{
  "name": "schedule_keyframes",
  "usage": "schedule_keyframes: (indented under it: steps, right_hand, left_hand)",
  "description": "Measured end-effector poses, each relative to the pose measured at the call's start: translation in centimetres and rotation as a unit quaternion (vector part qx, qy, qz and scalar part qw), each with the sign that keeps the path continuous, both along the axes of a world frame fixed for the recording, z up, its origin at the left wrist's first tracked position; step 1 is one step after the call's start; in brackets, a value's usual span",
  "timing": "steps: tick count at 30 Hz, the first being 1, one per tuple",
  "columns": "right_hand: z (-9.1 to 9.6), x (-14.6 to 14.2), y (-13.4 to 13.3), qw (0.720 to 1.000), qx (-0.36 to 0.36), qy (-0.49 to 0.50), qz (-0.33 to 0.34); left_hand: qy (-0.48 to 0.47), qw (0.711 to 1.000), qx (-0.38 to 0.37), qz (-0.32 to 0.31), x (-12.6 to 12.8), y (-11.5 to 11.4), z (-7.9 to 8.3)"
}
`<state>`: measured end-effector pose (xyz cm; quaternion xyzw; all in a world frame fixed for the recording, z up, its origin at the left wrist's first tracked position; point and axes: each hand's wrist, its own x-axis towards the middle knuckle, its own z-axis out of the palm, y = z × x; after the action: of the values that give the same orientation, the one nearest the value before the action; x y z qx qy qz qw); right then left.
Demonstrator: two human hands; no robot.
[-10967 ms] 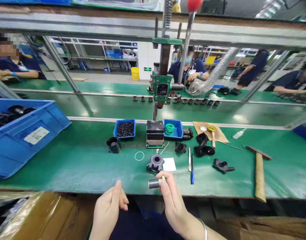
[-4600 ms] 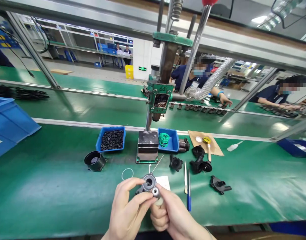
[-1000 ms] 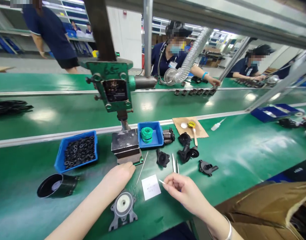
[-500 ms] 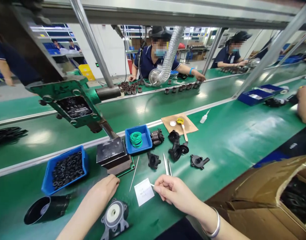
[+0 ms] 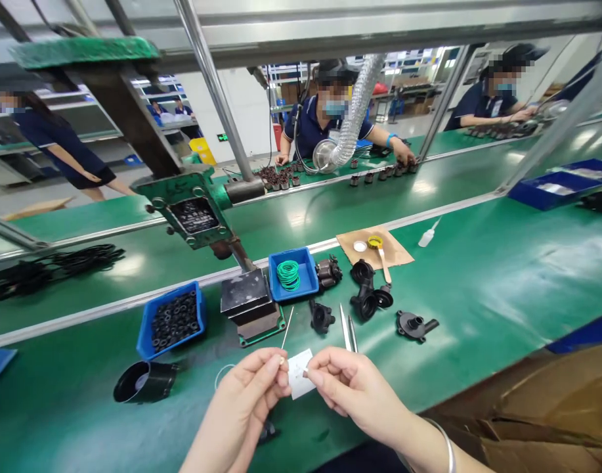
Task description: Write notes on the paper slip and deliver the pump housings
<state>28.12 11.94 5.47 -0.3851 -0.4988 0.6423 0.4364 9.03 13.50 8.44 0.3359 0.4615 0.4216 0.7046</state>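
1. Where half a second ago the left hand rested by the press base, it has now lifted to meet the right hand above the white paper slip.
2. Both grips are narrow pinches; whatever tiny piece they hold is too small to tell.
3. The dark housing on the worktop is almost hidden under the left hand.

Just beyond the fingertips lies a matt white paper slip on the smooth, slightly glossy green mat — further off, shiny metal tweezers, dull black plastic parts, glossy blue plastic trays, brown cardboard.
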Motion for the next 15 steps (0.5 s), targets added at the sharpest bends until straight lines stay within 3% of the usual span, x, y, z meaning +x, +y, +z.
schedule_keyframes:
  steps: [6,15]
  right_hand:
    - [0.3,-0.6,-0.2,0.999,0.043,-0.019,-0.015]
    - [0.3,0.2,-0.6,0.999,0.012,-0.037,-0.007]
  left_hand:
    - [-0.046,0.998,-0.030,-0.009,1.3,-0.3,-0.8]
    - [-0.041,0.998,-0.020,-0.042,1.9,-0.2,-1.0]
